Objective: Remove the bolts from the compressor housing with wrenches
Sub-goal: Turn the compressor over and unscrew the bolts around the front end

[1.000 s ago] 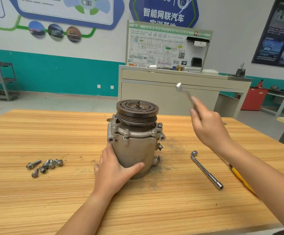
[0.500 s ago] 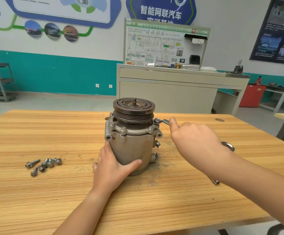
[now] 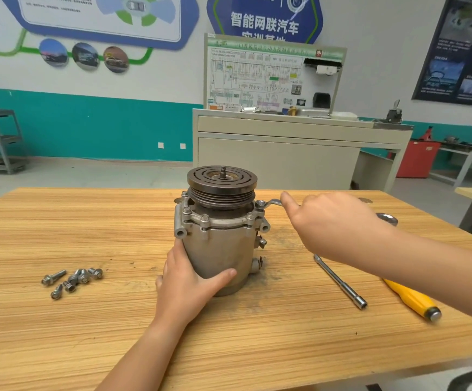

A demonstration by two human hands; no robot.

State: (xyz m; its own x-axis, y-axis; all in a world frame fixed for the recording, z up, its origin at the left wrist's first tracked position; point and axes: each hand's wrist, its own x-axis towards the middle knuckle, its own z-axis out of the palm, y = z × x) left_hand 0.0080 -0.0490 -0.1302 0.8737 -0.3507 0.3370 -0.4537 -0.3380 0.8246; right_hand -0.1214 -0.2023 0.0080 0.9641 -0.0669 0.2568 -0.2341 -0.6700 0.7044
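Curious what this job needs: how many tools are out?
3: a wrench in the right hand, at the compressor's rim; an L-shaped socket wrench on the table; a yellow-handled tool beside it. The arm may hide others.

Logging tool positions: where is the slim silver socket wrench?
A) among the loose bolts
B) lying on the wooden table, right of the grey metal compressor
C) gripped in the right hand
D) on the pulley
B: the socket wrench lies on the table, right of the compressor, untouched.

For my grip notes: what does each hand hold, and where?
Left hand holds the compressor housing by its lower wall; right hand grips the wrench by its shaft.
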